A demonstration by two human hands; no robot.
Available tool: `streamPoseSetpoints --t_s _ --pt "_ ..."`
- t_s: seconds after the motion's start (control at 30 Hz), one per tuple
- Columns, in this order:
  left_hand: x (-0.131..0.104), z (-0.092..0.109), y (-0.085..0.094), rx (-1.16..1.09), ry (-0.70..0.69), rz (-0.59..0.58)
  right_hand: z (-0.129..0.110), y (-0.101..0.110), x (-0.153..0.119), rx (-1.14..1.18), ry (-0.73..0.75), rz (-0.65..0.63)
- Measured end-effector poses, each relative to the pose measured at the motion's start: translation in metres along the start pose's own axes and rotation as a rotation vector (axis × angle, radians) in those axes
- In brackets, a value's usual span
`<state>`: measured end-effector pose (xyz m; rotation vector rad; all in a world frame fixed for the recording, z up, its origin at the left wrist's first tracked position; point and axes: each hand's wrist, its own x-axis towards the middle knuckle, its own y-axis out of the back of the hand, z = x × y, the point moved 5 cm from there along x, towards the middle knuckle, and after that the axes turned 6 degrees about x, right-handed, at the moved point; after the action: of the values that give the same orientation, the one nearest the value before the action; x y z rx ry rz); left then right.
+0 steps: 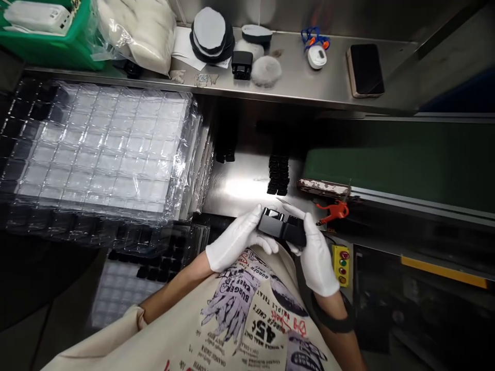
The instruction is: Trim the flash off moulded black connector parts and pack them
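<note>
Both hands wear white gloves and hold black parts together in front of the printed apron. My left hand (242, 234) is closed on the left end of a glossy black part (271, 226). The right end, where a second black part (296, 231) adjoins it, is gripped by my right hand (315, 252). A thin pointed tool (283, 201) sticks out from the right hand's fingers. Beyond the hands, a double row of small black pieces (278, 175) lies on the metal table (240, 190).
Stacked clear trays (100, 144) fill the left. A green conveyor belt (402, 175), an orange tool (334, 211) and a yellow button box (342, 265) are at right. A shelf (294, 82) behind carries a phone (365, 70), pads and a green bin (42, 49).
</note>
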<state>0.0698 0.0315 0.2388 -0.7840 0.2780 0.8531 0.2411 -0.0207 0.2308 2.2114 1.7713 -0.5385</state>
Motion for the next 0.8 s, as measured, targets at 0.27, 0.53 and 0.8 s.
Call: streamPoseSetpoints --t_s 0.27,0.53,0.8 --pt "-0.005 0.004 0.004 -0.066 -0.016 -0.013 0.004 -0.010 -0.008 0.209 -0.222 0.039" --pt "0.000 0.003 0.004 0.022 0.041 0.061 -0.004 -0.011 -0.005 0.141 -0.096 0.025" --pt "0.006 0.013 -0.003 -0.245 0.031 -0.098 -0.023 -0.006 -0.008 0.618 -0.068 -0.026"
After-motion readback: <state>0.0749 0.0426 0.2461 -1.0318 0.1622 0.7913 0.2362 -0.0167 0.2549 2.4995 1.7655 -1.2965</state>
